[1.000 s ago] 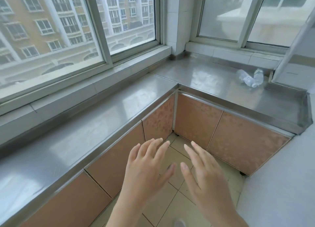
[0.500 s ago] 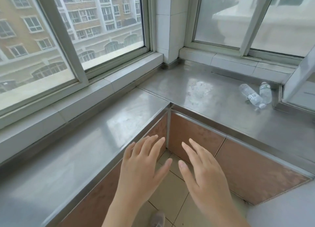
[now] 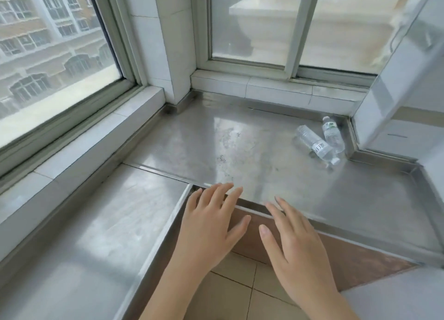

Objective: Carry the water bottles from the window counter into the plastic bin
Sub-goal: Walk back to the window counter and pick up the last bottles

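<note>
The worktop (image 3: 240, 146) lies bare between its near edge and its far right corner, giving open passage. There two bottles (image 3: 319, 141) lie touching, hemmed by a tiled wall (image 3: 389, 84) just beside them on the right and the window sill (image 3: 276, 89) behind.

Glossy steel counter (image 3: 240, 139), clear-plastic bottles (image 3: 314, 144)

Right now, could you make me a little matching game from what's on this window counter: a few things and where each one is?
Things:
1. bottle with green label
2. bottle with white label
3. left hand
4. right hand

Places:
A. above the counter's inner corner
B. nearest the right-hand wall
C. lying slantwise, cap toward the viewer
D. above the cabinet front, empty

Pairs: 1-B, 2-C, 3-A, 4-D
</note>
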A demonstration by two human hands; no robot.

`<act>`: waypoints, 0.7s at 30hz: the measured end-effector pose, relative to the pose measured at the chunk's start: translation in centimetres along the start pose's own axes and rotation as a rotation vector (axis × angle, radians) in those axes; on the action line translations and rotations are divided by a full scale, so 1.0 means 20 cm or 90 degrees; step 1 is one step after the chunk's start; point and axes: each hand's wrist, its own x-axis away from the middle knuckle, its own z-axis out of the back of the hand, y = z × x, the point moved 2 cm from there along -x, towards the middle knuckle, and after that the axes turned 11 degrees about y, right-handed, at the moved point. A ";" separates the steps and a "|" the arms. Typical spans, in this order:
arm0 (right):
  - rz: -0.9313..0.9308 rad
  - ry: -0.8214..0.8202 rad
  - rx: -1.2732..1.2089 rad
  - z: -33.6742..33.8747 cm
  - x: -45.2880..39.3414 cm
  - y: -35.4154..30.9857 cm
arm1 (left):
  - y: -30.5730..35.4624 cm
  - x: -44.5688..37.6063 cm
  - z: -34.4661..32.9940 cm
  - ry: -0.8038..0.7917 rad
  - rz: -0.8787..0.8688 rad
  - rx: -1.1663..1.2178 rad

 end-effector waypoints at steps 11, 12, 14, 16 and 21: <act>-0.136 0.016 0.041 -0.05 -0.50 0.59 | 0.22 -0.61 -0.64 -0.055 -0.102 0.084; -0.137 0.008 0.041 -0.06 -0.56 0.65 | 0.25 -0.67 -0.70 -0.054 -0.101 0.087; -0.131 -0.006 0.044 -0.07 -0.68 0.79 | 0.32 -0.79 -0.83 -0.059 -0.096 0.090; -0.122 -0.011 0.052 -0.07 -0.79 0.91 | 0.38 -0.89 -0.94 -0.066 -0.092 0.089; -0.127 -0.003 0.071 -0.09 -1.04 1.19 | 0.49 -1.13 -1.22 -0.082 -0.107 0.077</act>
